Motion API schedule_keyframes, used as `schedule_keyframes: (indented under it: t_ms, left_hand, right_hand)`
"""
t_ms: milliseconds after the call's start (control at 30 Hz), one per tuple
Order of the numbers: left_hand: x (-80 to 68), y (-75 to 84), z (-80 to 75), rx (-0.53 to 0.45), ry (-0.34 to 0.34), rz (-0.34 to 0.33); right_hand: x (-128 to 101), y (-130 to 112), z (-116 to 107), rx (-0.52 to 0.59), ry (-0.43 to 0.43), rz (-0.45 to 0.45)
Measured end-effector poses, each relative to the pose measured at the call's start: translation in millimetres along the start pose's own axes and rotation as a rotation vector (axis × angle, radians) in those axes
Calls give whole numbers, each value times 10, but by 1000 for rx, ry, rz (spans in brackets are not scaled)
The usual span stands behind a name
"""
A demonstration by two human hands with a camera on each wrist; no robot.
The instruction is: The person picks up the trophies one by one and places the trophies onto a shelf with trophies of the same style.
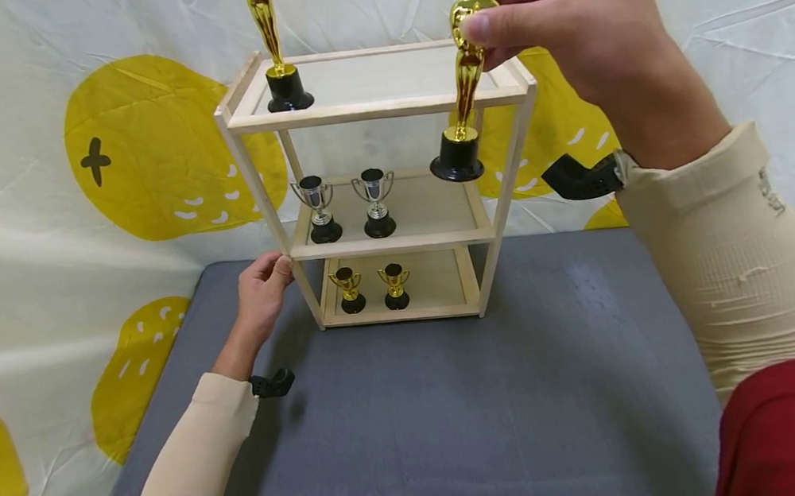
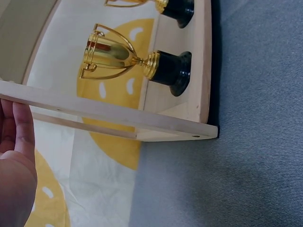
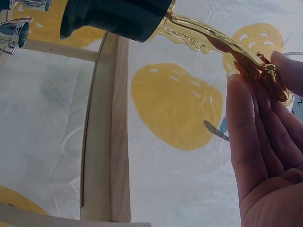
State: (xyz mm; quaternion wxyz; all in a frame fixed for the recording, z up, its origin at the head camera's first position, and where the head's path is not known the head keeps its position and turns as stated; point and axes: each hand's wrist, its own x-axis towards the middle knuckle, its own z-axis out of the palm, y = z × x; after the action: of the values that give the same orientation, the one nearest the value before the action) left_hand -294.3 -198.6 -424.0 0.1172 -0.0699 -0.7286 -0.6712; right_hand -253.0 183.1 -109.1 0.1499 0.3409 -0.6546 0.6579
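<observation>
My right hand [image 1: 562, 20] is raised high in front of me, wrist bent, thumb and fingertips [image 3: 246, 109] pinched together, the forearm in a beige sleeve sloping up from my lower right. My left hand [image 1: 263, 293] lies low and forward, fingers loosely curled with the thumb on top, its sleeved forearm stretched out from my lower left.

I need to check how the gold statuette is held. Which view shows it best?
The head view: the whole gold statuette hangs from the right hand, pinched near its top. The right wrist view shows only its base and part of its body; the left wrist view misses it.
</observation>
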Motion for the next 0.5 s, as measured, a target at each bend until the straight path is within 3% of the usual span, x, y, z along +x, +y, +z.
schedule_keyframes:
  t_ms: [267,500]
  left_hand:
    - [4,-7,5,-4,-8,9]
    - [4,3,1,-2,-3,6]
  right_hand:
    - [65,-29,75,-47,58,17]
    - [172,-80,152,-173,12,1]
